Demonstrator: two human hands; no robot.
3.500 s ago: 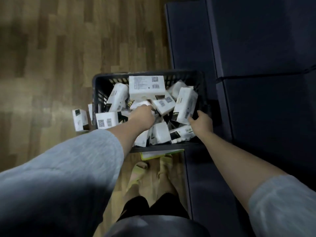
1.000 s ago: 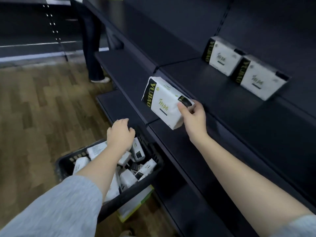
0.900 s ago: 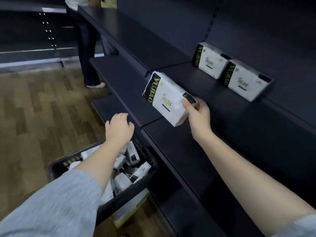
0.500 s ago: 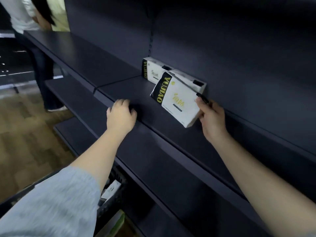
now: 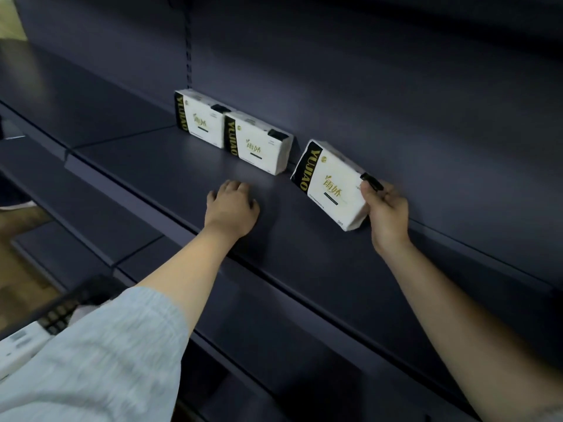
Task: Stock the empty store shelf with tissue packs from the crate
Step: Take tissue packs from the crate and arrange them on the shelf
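At back of the dark shelf (image 5: pixel 189 166), head view: two tissue packs (image 5: pixel 201 118) (image 5: pixel 259 144) stand upright side by side against rear panel, touching. R hand (image 5: pixel 385 208) pinches third pack (image 5: pixel 330 185) at its right end, thumb on front, fingers behind; pack tilted, lower edge near or on the shelf, just beside the 2nd w/ a small gap. Half a sec ago it was in the air in front of the row, so it's now nearly placed. L hand (image 5: pixel 233 205) holds nothing, fingers loosely curled, resting on the shelf; earlier at front edge, before that over the crate (image 5: pixel 65 309), now only a corner at lower left. Judgement: needs straightening, release. Most of shelf unfilled.
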